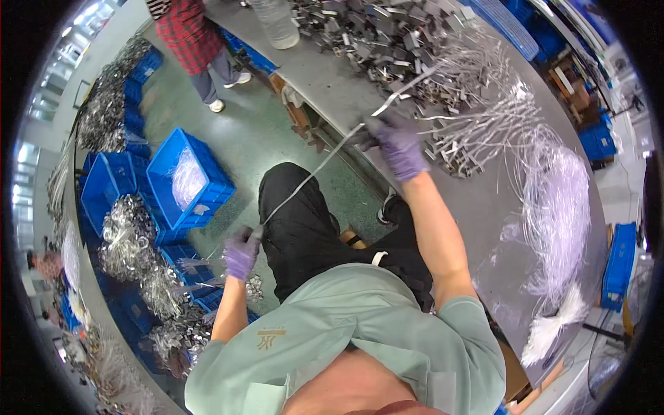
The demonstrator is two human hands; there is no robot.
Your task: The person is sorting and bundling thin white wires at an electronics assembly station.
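A long, thin silvery strand (304, 181) runs taut and slanting between my hands, over my knee. Its lower end is pinched in the fingers of my left hand (241, 254), gloved in purple and grey. My right hand (398, 145), in a matching glove, closes round the strand at the edge of the grey table (484, 235). Beyond it a wider, flatter silvery piece reaches up toward a heap of small metal parts (394, 48). Whether that piece and the strand are one cannot be told. Several thin silvery strands (484, 128) fan out to the right of my right hand.
A big bundle of clear strands (557, 214) and a white tied bundle (555, 326) lie on the table's right side. A clear bottle (275, 24) stands at the far edge. Blue crates (220, 188) and shiny metal piles (130, 232) fill the left. Another person (190, 41) stands ahead.
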